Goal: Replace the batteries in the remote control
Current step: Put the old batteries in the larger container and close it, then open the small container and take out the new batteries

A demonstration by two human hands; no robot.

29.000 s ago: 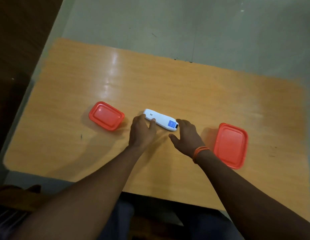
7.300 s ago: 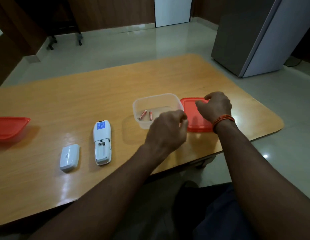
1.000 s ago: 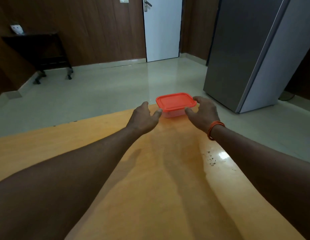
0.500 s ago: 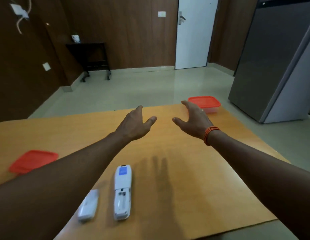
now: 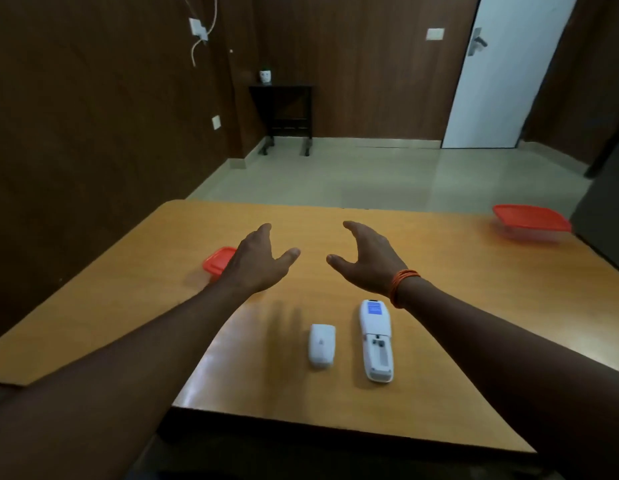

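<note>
The white remote control point(image 5: 376, 339) lies face down near the table's front edge, its battery bay uncovered. Its white battery cover point(image 5: 321, 345) lies just left of it. My left hand point(image 5: 258, 263) and my right hand point(image 5: 367, 259) hover above the table beyond them, fingers spread, holding nothing. A red-lidded box point(image 5: 531, 221) stands at the far right corner. Another red-lidded box point(image 5: 216, 261) sits at the left, partly hidden behind my left hand.
The wooden table point(image 5: 457, 289) has its near edge close below the remote. Beyond it lie a tiled floor, a dark side table point(image 5: 284, 112) by the wall and a white door point(image 5: 502, 74).
My view has swung left. Both hands have drawn back from the right box and moved left, empty, and the left one now covers part of the left box.
</note>
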